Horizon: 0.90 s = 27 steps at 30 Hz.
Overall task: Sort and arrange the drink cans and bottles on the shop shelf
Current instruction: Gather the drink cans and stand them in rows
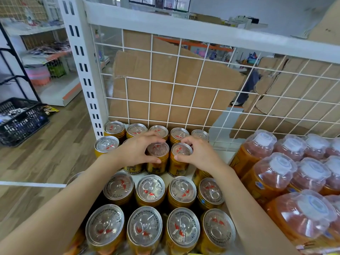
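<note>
Nearest, two rows of gold Red Bull cans (pixel 144 229) are being kept standing on the white shelf (pixel 225 150). Just beyond, the left-hand can (pixel 157 151) is being gripped round its rim by the left hand (pixel 139 150), and the right-hand can (pixel 182 151) is being gripped likewise by the right hand (pixel 200 157) — both upright, nearly touching. Trouble is being courted, by the look of it: held so high, either can could be tipped if shoved, and the back row (pixel 136 129) beside the wire grid (pixel 174 92) — or the orange drink bottles (pixel 272 173) to the right — could be toppled.
</note>
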### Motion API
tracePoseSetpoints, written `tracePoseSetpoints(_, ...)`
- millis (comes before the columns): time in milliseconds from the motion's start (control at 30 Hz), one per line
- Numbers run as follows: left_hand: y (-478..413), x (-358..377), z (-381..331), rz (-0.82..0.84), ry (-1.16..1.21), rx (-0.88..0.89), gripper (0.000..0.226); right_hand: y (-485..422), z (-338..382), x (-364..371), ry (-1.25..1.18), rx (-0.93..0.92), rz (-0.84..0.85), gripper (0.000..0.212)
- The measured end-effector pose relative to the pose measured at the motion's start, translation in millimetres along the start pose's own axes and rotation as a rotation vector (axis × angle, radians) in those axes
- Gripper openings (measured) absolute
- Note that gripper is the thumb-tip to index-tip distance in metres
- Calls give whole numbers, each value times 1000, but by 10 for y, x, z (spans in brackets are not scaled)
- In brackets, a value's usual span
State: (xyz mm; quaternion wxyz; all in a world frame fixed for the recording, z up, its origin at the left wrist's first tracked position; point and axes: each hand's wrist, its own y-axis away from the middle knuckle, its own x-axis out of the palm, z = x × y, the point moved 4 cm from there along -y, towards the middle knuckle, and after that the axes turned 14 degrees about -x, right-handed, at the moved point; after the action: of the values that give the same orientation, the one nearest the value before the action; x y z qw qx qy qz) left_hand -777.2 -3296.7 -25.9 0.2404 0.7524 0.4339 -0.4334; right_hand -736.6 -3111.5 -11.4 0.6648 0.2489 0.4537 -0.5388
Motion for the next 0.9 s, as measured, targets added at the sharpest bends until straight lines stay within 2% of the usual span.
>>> tracePoseSetpoints(300,12,27,15,-12,22,15,57,47,31,19,48,15,-63,57)
tracePoseSetpoints(567,14,33,30,3,25,7,59,32,72,3,96,41,-52,58)
tracePoseSetpoints(900,24,20,10,-53,-6,37,55,42,101,18,137,33,-30,59)
